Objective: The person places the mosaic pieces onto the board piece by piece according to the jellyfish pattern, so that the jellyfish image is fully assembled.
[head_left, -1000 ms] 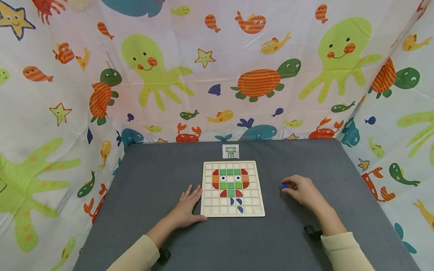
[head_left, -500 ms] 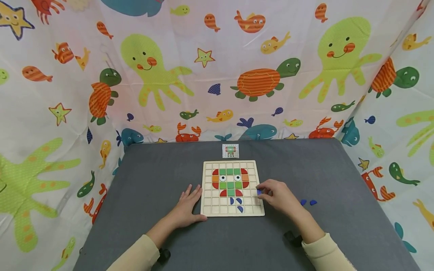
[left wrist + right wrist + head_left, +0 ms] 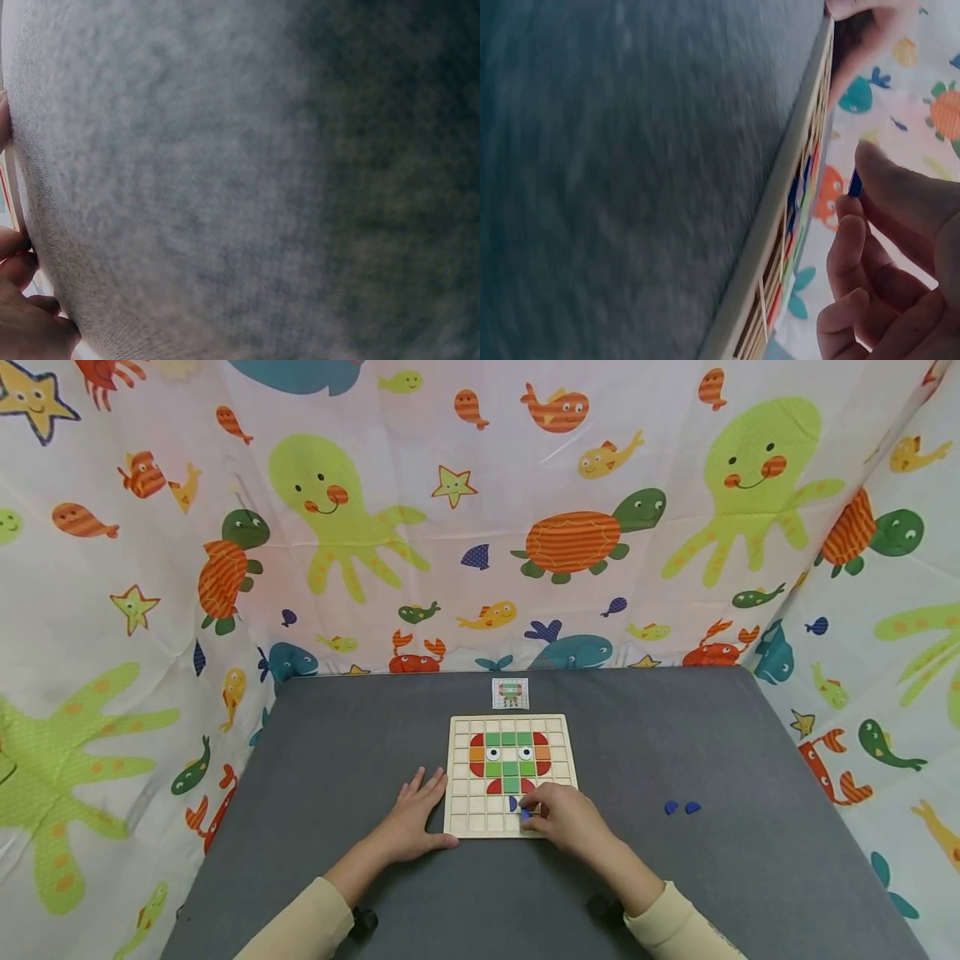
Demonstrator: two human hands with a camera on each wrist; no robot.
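A wooden grid board (image 3: 461,817) bears flat coloured pieces: red, orange and green ones and two round eyes form a face pattern. My left hand (image 3: 408,828) rests at the board's left edge, fingers spread and thumb at the lower left corner. Over the board's lower middle, my right hand (image 3: 572,818) pinches a small blue piece (image 3: 855,184) between thumb and finger, just above the grid in the right wrist view. One blue quarter-round piece (image 3: 513,804) shows in a cell left of the right fingertips. The right hand hides the cells beneath it.
Two loose blue pieces, one (image 3: 671,807) beside the other (image 3: 693,807), lie on the grey tabletop (image 3: 360,735) to the right. Behind the board lies a small picture card (image 3: 510,693). A sea-animal curtain (image 3: 480,602) hangs around the table's back and sides.
My right hand has carried the blue piece leftward from the table's right side to over the board's lower part. Two loose pieces it had covered now show. The left hand stays put.
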